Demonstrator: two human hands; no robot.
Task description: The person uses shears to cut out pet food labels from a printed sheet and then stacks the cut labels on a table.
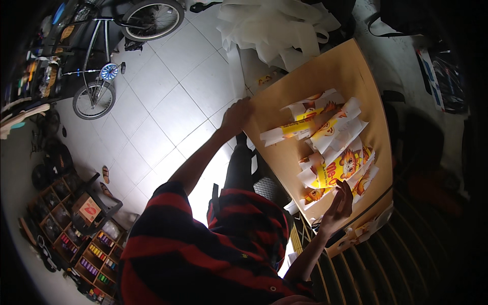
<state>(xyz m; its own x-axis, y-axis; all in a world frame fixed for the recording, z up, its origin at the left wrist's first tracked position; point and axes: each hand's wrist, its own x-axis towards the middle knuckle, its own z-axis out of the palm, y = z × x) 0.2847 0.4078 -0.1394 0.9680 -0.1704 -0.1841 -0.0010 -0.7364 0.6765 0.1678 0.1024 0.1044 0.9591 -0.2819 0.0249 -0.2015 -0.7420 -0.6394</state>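
On the wooden tabletop (pixel 284 107) lies a loose pile of curled printed labels (pixel 333 170), white with yellow, red and orange cat pictures. My right hand (pixel 339 206) is at the pile's near edge, fingers bent and drawn together beside the lowest labels; what is between the fingertips is too small to make out. A rolled label (pixel 295 129) sticks out leftward from the pile. My left hand (pixel 238 116) is at the left corner of the table, its fingers closed and partly hidden. A white strip (pixel 236 71) hangs just beyond it.
A big heap of white backing strips (pixel 277 30) stands beyond the table. A bicycle (pixel 104 56) is at the far left on the tiled floor (pixel 162 101). A wooden rack of coloured thread spools (pixel 94 254) stands lower left, near a dark chair (pixel 96 206).
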